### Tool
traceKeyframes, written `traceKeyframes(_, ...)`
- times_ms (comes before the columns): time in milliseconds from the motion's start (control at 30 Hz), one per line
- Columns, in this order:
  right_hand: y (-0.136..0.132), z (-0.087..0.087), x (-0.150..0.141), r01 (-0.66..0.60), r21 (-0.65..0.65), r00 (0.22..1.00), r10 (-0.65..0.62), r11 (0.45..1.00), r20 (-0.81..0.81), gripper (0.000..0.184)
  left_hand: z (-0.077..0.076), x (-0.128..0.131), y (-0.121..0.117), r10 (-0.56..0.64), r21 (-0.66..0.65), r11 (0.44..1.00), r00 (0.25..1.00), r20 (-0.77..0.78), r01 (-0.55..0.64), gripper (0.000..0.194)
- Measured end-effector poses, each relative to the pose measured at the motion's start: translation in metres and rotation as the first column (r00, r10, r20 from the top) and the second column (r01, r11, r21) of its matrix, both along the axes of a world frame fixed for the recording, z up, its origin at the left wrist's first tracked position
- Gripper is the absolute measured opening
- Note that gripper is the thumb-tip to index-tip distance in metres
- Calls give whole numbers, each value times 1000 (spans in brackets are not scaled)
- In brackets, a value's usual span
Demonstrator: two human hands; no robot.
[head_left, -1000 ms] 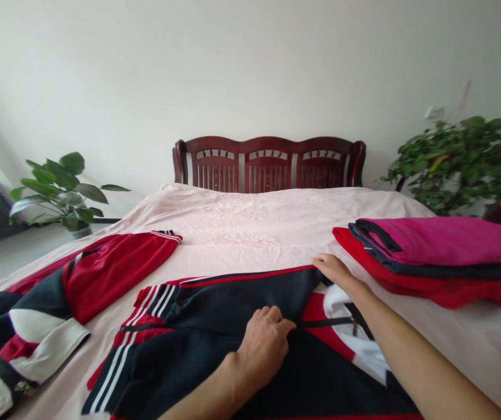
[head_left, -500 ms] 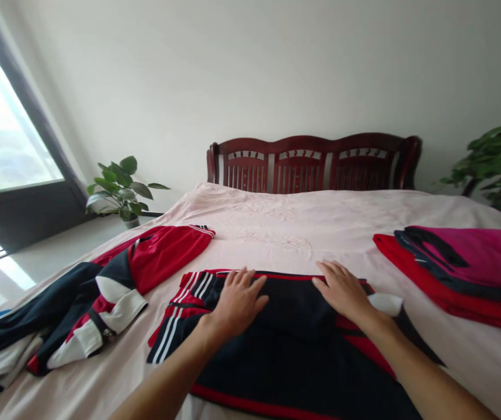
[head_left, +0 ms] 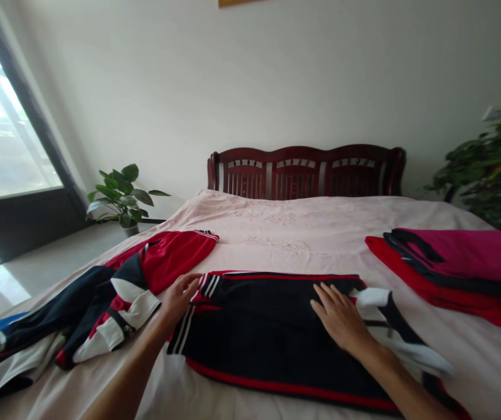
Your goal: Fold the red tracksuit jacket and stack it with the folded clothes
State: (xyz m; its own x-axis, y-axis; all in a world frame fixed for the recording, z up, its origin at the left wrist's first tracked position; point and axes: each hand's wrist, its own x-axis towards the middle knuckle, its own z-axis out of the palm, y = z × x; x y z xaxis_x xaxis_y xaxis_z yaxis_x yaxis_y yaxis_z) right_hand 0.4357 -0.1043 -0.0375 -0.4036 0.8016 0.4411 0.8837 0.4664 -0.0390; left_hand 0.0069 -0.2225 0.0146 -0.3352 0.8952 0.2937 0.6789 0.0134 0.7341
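Note:
A dark navy jacket (head_left: 268,332) with red edging lies folded flat on the bed in front of me. Its striped ribbed hem (head_left: 183,335) faces left, and its white part (head_left: 375,297) spreads out to the right. At the far corner of that hem is my left hand (head_left: 181,298), fingers bent and closed on the striped edge; the thumb is hidden. My right hand (head_left: 337,315) rests palm down on the dark cloth near the white end, its fingers stretched and apart.
Left of the jacket lies a loose heap of red, navy and white clothes (head_left: 132,286). A folded stack with a magenta top piece (head_left: 473,251) sits on the right of the pink bed sheet (head_left: 272,233). Beyond are a wooden headboard (head_left: 296,175) and potted plants (head_left: 121,195).
My left hand has moved left from the jacket's middle to its striped hem. My right hand stays on the right part of the cloth. The view has shifted slightly.

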Motion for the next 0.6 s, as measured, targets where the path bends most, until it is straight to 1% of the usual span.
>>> traceKeyframes(67,-19,-7,4,-23,43,1000,23,999,1,60,-11,-12,-17,103,25,994,995,12,-103,50)
traceKeyframes(167,-44,-17,3,-32,52,999,32,998,6,62,-25,-21,-35,194,-9,981,981,24,-194,54)
traceKeyframes(233,-53,-20,0,-8,45,1000,8,999,1,63,-27,-21,-40,229,-25,973,973,31,-229,56)
traceKeyframes(267,-55,-20,-1,10,40,1000,-10,999,-3,63,-26,-20,-42,224,-28,974,974,24,-223,55)
traceKeyframes(300,-56,-19,-3,20,34,1000,-20,999,-6,62,-24,-18,-43,194,-28,981,981,4,-193,54)
traceKeyframes(367,-56,-17,-4,23,20,1000,-23,1000,-9,61,-20,-15,-44,89,-31,995,994,-59,-91,52)
traceKeyframes(433,-54,-15,-4,21,4,1000,-21,1000,-9,60,-17,-13,-46,-4,-60,998,993,-122,-3,49)
traceKeyframes(533,-54,-15,-4,31,-20,1000,-31,999,-5,60,-16,-11,-49,-78,-126,990,983,-166,58,46)
traceKeyframes(600,-54,-14,-4,41,-30,999,-41,999,-1,59,-16,-13,-50,-117,-143,986,975,-191,90,42)
